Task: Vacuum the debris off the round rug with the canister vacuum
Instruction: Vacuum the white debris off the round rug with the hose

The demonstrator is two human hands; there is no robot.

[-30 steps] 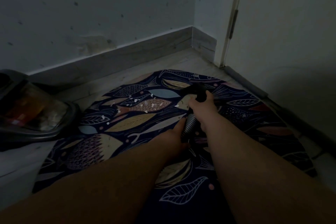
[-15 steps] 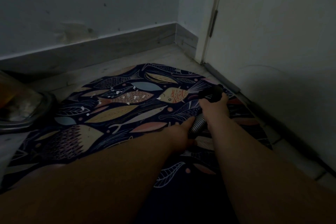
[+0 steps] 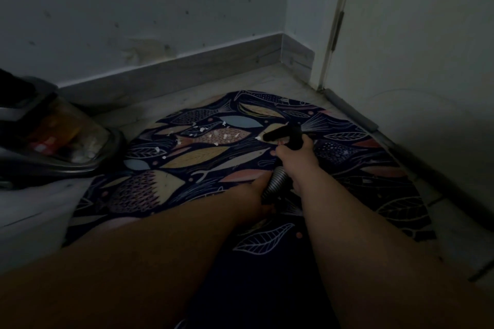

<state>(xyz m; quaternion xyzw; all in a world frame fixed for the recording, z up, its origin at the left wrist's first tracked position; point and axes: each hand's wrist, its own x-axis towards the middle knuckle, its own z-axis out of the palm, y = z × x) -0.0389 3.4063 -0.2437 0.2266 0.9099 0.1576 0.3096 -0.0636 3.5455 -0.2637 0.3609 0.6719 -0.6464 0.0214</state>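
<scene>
Two grips steer suction: right hand (image 3: 292, 161) clasps the nozzle (image 3: 279, 135) toward the debris (image 3: 211, 137), left hand (image 3: 255, 195) holds the hose (image 3: 276, 181) steady behind.

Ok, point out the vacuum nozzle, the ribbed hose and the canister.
vacuum nozzle (image 3: 280, 134): head view, on its black tube, near the tip.
ribbed hose (image 3: 278, 181): head view, on the grey ribs showing below the nozzle.
canister (image 3: 66, 139): head view, on its clear dust bin.

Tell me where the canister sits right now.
In the head view the canister sits at the far left, on the floor beside the left edge of the rug, in front of the baseboard.
</scene>
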